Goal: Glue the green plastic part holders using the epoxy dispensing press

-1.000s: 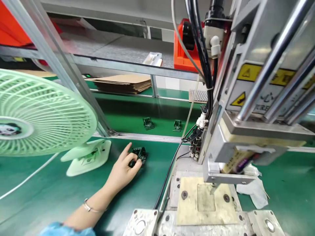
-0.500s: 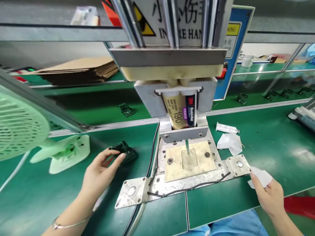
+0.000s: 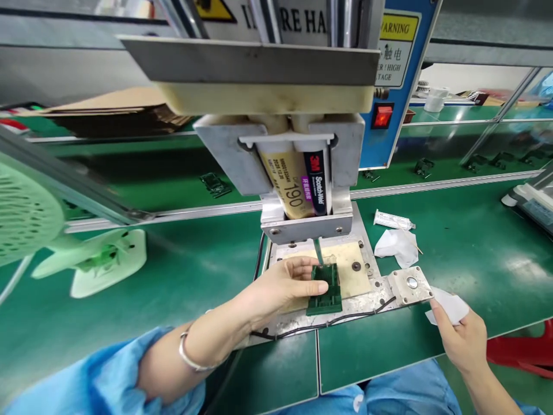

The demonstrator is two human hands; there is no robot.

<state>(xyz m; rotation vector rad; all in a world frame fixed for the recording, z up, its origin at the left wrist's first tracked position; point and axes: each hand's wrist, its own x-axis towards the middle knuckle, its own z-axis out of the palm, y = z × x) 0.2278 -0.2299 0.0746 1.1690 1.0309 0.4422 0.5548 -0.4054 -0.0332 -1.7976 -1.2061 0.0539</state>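
Observation:
A dark green plastic part is gripped between the thumb and fingers of my left hand. It is tilted over the cream fixture plate, its upper end at the thin green nozzle. Whether nozzle and part touch, I cannot tell. Above the nozzle sits a twin adhesive cartridge marked 3M Scotch-Weld, clamped in the dispensing press. Out to the right, my right hand pinches a white wipe beside the metal plate with a round button. Its fingertips are partly hidden by the wipe.
A crumpled wipe and a white tube lie right of the press. At left stands a pale green fan. Cardboard sheets rest on the back shelf. A black cable runs along the base.
My left hand has carried the green part rightward from the bench to beneath the nozzle. My right hand still holds the wipe near the button. The view has shifted slightly.

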